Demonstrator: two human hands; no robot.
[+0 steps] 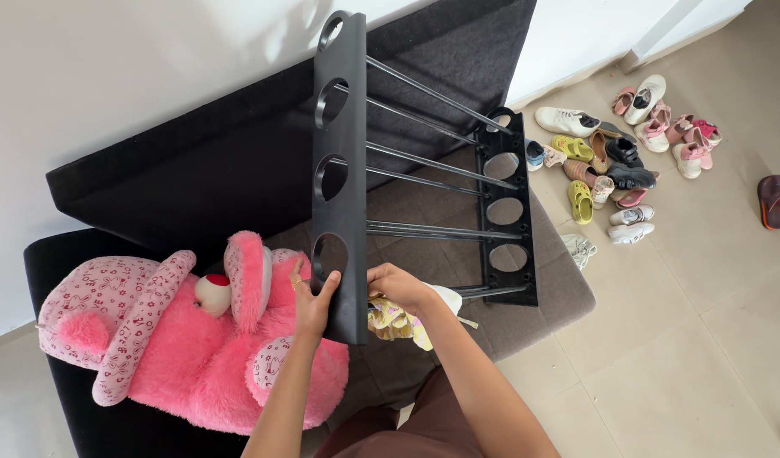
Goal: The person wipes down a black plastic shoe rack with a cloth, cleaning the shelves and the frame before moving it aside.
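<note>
- Here, a black shoe rack (343, 182) was seen held above a dark grey sofa (195, 161), its near side panel standing upright and its long axis running up and away from the person.
- The left hand (312, 304) was closed on the lower edge of that near panel, fingers hooked at the lowest round hole; the grip was clenched on the rack.
- The right hand (400, 287) was set against the same panel's right face, low down, just beside the left hand; whether its fingers were wrapped around anything could not be told, as they were hidden behind the panel.
- Thin metal rods (432, 165) were seen spanning from the near panel to a far side panel (506, 212), which rested on the sofa seat to the right.
- Both hands were at the bottom end of the near panel, so nearly the whole rack lay above and to the right of them; the left hand was the one more plainly bearing on it.
- A large pink plush bear (186, 339) was lying on the sofa seat, touching the left wrist's side.
- A pale yellow patterned cloth (398, 322) was seen just under the right hand.
- A scatter of shoes and sandals (627, 153) was lying on the tiled floor (704, 339), well apart from the hands.
</note>
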